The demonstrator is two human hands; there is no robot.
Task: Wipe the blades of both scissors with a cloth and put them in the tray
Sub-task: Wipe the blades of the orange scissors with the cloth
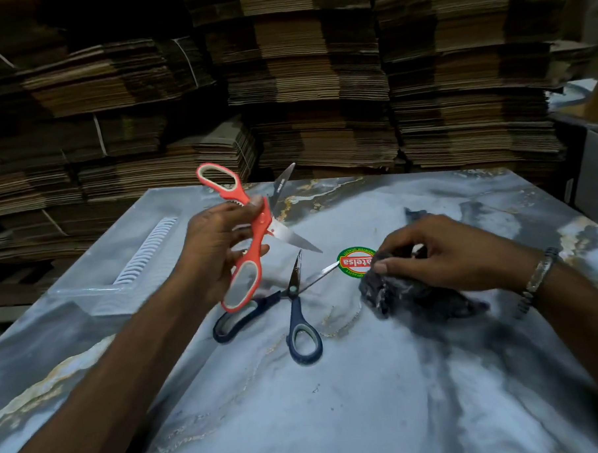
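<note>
My left hand holds the orange scissors up above the table, thumb near the pivot, blades spread open and pointing right and up. Below them the dark blue scissors lie on the marbled table with their blades open. My right hand grips a dark grey cloth that rests on the table to the right of both scissors. A clear plastic tray with a ribbed insert sits at the table's left side, behind my left hand.
A round green and red sticker is stuck on the marbled table between the blue scissors and the cloth. Tall stacks of flattened cardboard stand behind the table.
</note>
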